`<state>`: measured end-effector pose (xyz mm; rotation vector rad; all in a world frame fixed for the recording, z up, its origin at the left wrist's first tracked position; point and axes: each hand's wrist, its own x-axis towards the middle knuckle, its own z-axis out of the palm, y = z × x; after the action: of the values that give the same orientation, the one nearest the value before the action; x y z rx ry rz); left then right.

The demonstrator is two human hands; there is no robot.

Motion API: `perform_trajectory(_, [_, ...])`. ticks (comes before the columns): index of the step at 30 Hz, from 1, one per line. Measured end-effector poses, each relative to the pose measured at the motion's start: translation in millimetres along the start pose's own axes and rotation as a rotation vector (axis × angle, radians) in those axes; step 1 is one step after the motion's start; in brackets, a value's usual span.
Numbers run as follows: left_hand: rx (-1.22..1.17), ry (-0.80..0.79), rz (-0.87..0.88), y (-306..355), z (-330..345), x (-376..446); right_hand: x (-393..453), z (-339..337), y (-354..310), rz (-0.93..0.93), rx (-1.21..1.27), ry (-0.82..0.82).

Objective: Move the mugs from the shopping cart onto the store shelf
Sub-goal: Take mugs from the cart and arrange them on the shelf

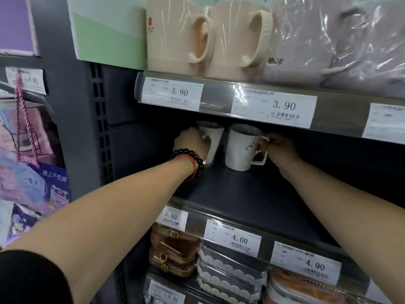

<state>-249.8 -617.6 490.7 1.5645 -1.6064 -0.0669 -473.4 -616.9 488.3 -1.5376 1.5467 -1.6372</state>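
White mugs stand on the dark shelf (252, 194): left hand (192, 142) grips the left mug (213, 137), right hand (281, 148) pinches the right mug (240, 148) by its handle.

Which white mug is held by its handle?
The right white mug: the right hand pinches its handle. The left hand grips the left white mug around its body.

1. We are seeing beige plastic cups (175, 38) sitting above the hands.
2. Price tags (274, 107) are hanging just above them.
3. Brown packaged items (173, 253) are lying below.
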Motion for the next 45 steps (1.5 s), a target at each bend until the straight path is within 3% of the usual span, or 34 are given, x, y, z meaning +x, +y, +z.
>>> perform_trajectory(10, [-0.172, -0.151, 0.097, 30.9, 30.2, -9.0, 26.4, 7.1, 12.9, 0.037, 0.037, -0.038])
perform_trajectory(15, [-0.130, -0.232, 0.187, 30.3, 35.0, -8.3, 32.6, 2.6, 14.0, 0.030, 0.029, -0.086])
perform_trajectory(19, [-0.124, -0.166, 0.225, 26.0, 32.7, -6.9, 34.5, -2.6, 14.4, 0.030, 0.052, -0.107])
perform_trajectory(24, [-0.177, -0.047, 0.145, 19.9, 25.3, -0.4, 35.6, -2.3, 14.6, 0.035, 0.087, -0.113])
perform_trajectory(30, [-0.071, -0.142, 0.116, 13.1, 27.5, 12.4, 38.1, 1.8, 17.6, 0.027, 0.062, -0.107])
perform_trajectory(45, [-0.048, -0.153, 0.178, 6.7, 26.7, 7.2, 33.8, 7.6, 18.1, 0.083, -0.053, 0.028])
